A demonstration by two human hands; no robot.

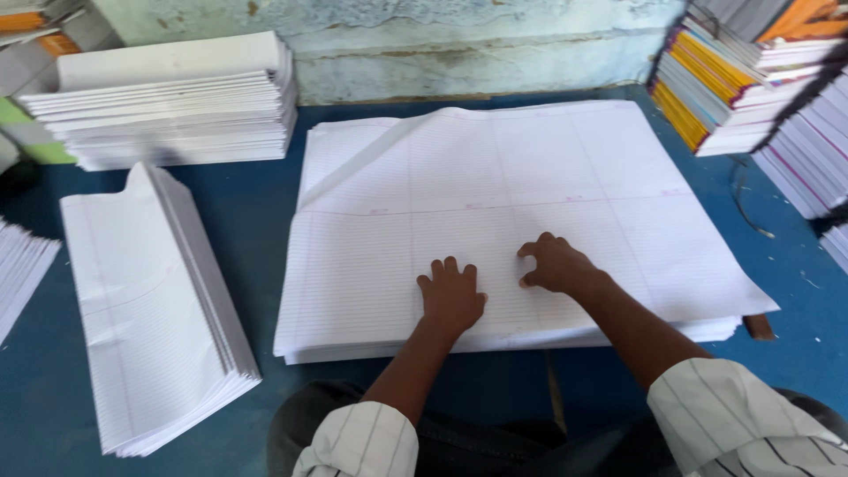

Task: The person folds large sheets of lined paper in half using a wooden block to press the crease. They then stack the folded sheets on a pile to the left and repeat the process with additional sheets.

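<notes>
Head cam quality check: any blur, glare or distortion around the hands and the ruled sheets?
Head view: even, soft light, no glare on the ruled sheet stack; left hand and right hand fairly sharp, faint shadows beneath them; folded sheets at left slightly soft; wide-angle stretch toward edges, notebook pile leans.

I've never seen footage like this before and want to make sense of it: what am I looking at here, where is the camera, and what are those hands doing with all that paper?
There is no machine here. The single picture comes from a camera worn on a person's head, looking down at their own two bare hands. The left hand lies flat on a big stack of large ruled sheets, and the right hand rests beside it with fingers curled on the top sheet; neither grips anything. The stack sits on a blue table. To the left lies a pile of folded ruled sheets, with another folded pile behind it near the wall. At the upper right stand stacks of bound notebooks with coloured edges.
</notes>
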